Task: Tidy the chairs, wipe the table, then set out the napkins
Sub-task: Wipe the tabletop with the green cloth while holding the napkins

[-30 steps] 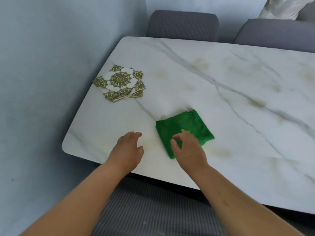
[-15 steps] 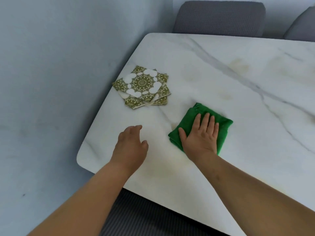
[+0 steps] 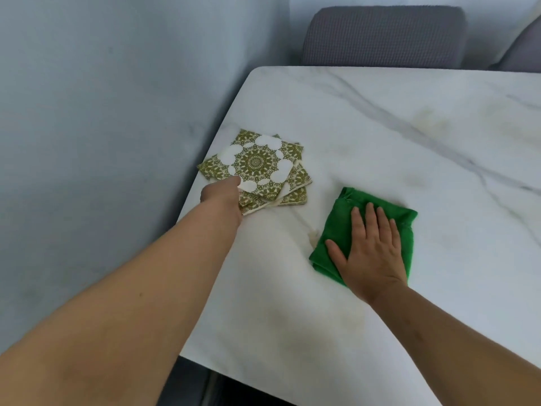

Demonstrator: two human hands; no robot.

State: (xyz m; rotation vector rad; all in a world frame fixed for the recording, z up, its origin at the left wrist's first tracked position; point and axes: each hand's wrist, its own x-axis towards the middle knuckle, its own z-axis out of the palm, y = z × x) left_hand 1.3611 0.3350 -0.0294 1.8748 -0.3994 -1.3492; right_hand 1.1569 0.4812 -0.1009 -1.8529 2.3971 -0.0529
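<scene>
A fanned stack of green-and-white patterned napkins point(image 3: 260, 165) lies near the left edge of the white marble table point(image 3: 380, 136). My left hand point(image 3: 224, 197) reaches onto the stack's near corner, fingers tucked under the top napkins and gripping them. A folded green cloth point(image 3: 342, 227) lies flat to the right of the stack. My right hand point(image 3: 370, 253) presses flat on the cloth, fingers spread and pointing away from me. Yellowish stains point(image 3: 313, 235) mark the table beside the cloth and further back.
A grey upholstered chair back point(image 3: 383, 36) stands behind the table's far edge, and part of a second chair point(image 3: 524, 51) shows at the upper right. A pale blue wall point(image 3: 117, 112) runs close along the table's left side. The table's near edge is below my arms.
My left hand moved forward from the bare table onto the napkin stack and took hold of it. My right hand stays flat on the cloth. The view shifted closer and to the left.
</scene>
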